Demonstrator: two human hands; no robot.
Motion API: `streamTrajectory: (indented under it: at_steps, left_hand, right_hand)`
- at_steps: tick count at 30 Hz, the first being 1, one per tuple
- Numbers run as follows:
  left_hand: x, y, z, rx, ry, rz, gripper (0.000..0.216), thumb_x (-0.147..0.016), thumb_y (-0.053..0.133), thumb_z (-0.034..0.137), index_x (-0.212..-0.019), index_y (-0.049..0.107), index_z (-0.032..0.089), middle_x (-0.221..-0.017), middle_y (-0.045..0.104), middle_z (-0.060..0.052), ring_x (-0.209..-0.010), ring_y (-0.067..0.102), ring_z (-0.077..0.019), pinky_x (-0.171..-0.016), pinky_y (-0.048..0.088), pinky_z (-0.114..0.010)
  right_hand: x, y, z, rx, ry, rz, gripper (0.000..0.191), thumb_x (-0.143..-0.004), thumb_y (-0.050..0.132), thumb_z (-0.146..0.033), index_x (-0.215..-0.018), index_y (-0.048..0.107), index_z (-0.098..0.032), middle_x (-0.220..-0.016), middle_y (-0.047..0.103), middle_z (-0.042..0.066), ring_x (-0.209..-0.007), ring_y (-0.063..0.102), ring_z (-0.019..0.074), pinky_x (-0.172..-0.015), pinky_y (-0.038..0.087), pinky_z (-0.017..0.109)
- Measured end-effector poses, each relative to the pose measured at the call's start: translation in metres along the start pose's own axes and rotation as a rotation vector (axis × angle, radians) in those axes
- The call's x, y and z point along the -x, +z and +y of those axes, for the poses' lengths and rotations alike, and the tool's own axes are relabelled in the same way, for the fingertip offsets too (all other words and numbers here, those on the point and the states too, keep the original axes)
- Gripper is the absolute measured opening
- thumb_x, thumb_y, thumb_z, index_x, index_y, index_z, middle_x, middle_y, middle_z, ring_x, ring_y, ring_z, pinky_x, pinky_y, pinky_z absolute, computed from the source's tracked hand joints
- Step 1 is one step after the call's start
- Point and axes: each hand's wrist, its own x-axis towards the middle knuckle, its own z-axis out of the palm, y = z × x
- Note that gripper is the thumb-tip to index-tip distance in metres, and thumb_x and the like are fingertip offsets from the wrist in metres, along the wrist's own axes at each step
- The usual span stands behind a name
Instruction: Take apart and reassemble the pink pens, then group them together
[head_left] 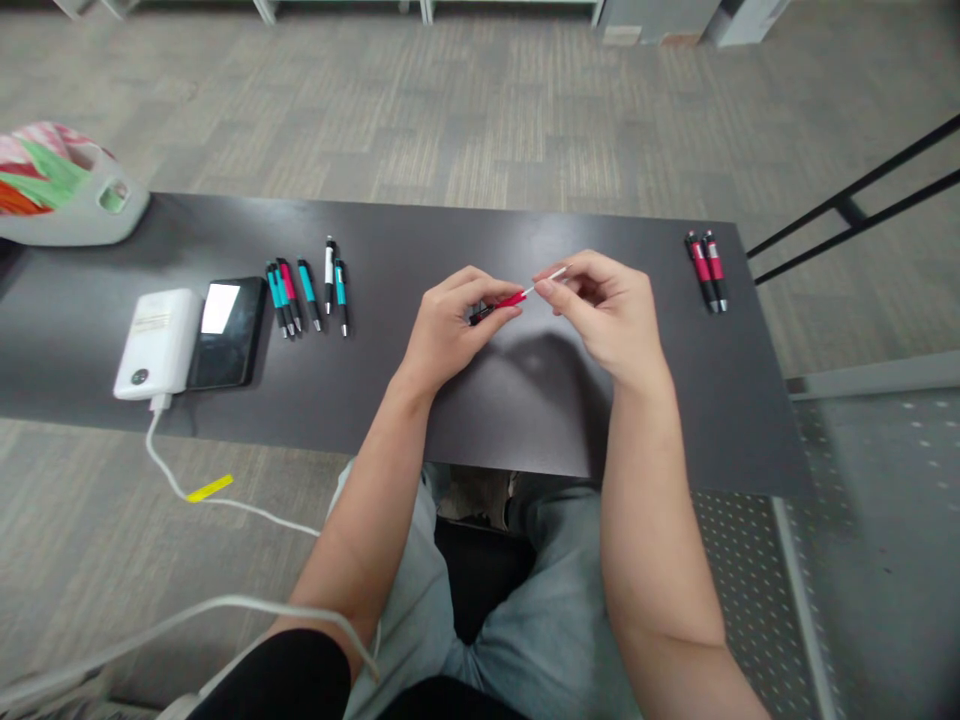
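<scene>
The left hand (454, 322) grips a red-and-black pen tube (512, 299). The right hand (619, 315) pinches 1 thin white stick (557, 273).

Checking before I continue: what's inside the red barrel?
A white stick, pinched in the right hand, meets the end of the red barrel. Whatever lies further in is hidden by the barrel wall and the left hand.

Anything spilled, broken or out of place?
No spill or damage visible. White cable droops off the table's near edge, a possible snag. The red pen piece in the left hand looks incomplete, with a thin white rod at its tip in the right hand.
</scene>
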Motion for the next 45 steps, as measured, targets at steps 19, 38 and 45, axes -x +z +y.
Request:
streamTrajectory:
  at_steps: [19,38,45]
  left_hand:
    - [0.001,-0.001,-0.004,0.028,0.017,-0.022,0.024,-0.114,0.077,0.041,-0.127,0.093,0.03,-0.106,0.086,-0.008,-0.094,0.078,-0.0251,-0.088,0.066,-0.04]
    - [0.002,0.001,-0.005,0.011,-0.004,0.024,0.013,-0.108,0.086,0.033,-0.119,0.091,0.029,-0.106,0.084,-0.005,-0.097,0.078,-0.0244,-0.089,0.067,-0.04]
    - [0.0,-0.003,-0.007,0.036,-0.024,0.049,0.017,-0.109,0.088,0.045,-0.116,0.09,0.03,-0.107,0.085,-0.006,-0.095,0.079,-0.0248,-0.089,0.067,-0.042]
  right_hand:
    - [0.002,-0.007,-0.011,0.04,0.021,-0.135,0.04,-0.094,0.094,-0.068,-0.124,0.082,-0.045,-0.144,0.08,0.008,-0.135,0.067,0.0446,-0.088,0.066,0.063]
    - [0.001,0.001,-0.019,0.023,0.037,-0.119,0.03,-0.093,0.096,-0.062,-0.103,0.077,-0.041,-0.143,0.082,0.004,-0.13,0.068,0.04,-0.093,0.065,0.06]
    - [-0.002,0.01,-0.01,0.079,0.051,-0.118,0.047,-0.093,0.095,-0.07,-0.125,0.082,-0.039,-0.148,0.08,0.005,-0.105,0.073,0.0304,-0.099,0.067,0.053]
